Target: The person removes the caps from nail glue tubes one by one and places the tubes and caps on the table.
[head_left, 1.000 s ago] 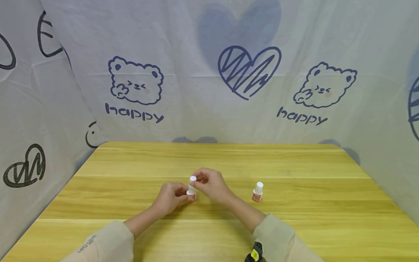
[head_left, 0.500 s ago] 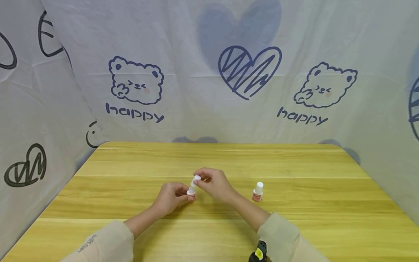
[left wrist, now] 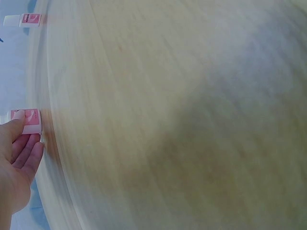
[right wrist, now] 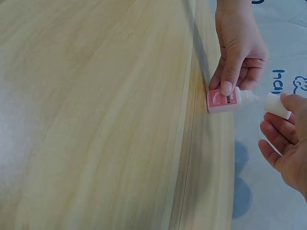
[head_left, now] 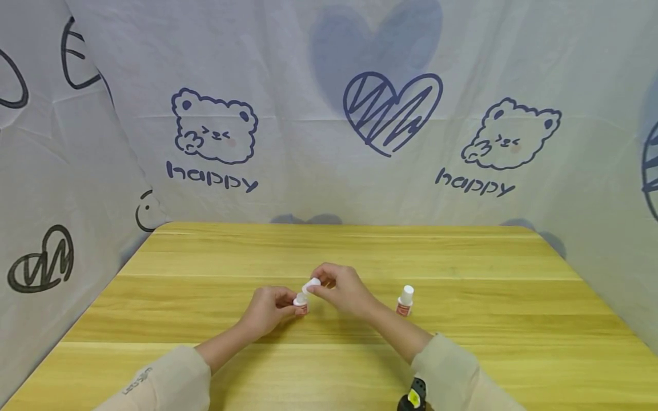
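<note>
My left hand (head_left: 267, 311) grips a small white dropper bottle (right wrist: 223, 99) with a pink label between thumb and fingers. The bottle stands upright on the table, and its narrow nozzle (right wrist: 254, 97) is bare. Just up and to the right, my right hand (head_left: 341, 288) pinches a white cap (right wrist: 277, 105) between thumb and fingers. A small gap separates the cap from the nozzle, and the cap is tilted. To the right of both hands, a second capped bottle (head_left: 405, 301) of the same kind stands upright on the table.
The wood-grain table (head_left: 247, 245) reaches back to a white cloth (head_left: 303, 160) printed with bears and hearts. More cloth hangs along the left and right sides. A black and yellow device (head_left: 413, 395) sits by my right sleeve.
My right hand has lifted the white cap off the bottle and moved it to the right, tilting it. My left hand has stayed in place on the bottle.
</note>
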Motion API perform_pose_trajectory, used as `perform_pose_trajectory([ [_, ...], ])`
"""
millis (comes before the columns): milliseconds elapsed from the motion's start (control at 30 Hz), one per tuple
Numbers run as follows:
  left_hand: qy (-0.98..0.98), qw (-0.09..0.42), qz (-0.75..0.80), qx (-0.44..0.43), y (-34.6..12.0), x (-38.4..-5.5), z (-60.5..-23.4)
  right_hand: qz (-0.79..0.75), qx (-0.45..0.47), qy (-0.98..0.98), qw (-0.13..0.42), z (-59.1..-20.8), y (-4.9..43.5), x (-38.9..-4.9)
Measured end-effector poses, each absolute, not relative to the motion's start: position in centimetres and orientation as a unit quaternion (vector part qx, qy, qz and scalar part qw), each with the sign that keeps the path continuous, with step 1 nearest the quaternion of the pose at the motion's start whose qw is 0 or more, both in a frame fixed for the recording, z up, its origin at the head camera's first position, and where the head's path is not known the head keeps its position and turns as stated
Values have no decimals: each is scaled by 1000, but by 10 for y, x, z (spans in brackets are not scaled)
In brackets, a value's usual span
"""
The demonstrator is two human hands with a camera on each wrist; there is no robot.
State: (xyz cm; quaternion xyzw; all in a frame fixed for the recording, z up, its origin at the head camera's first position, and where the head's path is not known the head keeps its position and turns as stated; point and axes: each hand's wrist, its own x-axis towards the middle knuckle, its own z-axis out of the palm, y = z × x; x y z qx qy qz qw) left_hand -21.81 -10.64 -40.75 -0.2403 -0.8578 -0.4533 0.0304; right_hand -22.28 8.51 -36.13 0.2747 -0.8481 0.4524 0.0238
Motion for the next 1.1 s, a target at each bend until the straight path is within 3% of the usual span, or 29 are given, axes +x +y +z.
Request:
perform_pose_trajectory([
  [633, -859, 34, -453, -238, -106, -218, -409, 410, 288, -865, -25, -365, 94, -227],
  [1100, -856, 42, -455, -242, -105, -220, -410, 310, 333, -891, 5, -369, 90, -227],
])
